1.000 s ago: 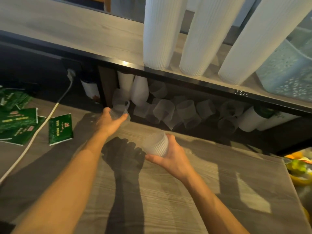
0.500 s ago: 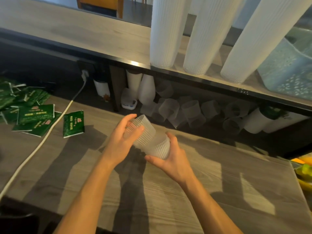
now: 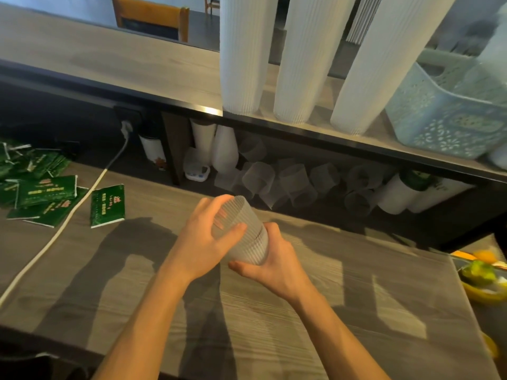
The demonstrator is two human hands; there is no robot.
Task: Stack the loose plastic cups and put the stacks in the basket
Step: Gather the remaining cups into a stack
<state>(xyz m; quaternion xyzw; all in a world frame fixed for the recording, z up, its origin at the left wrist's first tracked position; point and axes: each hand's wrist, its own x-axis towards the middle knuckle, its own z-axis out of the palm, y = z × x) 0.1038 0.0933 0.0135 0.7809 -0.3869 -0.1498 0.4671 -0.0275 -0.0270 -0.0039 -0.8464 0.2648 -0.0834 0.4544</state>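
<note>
Clear ribbed cups, pale-blue perforated basket, green packets, perhaps gold-lettered, grey woodgrain counter.

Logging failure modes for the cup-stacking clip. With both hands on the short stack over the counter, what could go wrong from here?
1. The left hand pushes a thin ribbed cup into the short stack held by the right hand; a skewed push could jam or crush it.
2. The loose cups lie tumbled under the shelf; reaching in could scatter them.
3. The basket sits behind tall white stacks, which an arm could topple.

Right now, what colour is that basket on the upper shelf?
Pale blue basket, with a perforated flower-like pattern; the head view shows it at the right.
</note>
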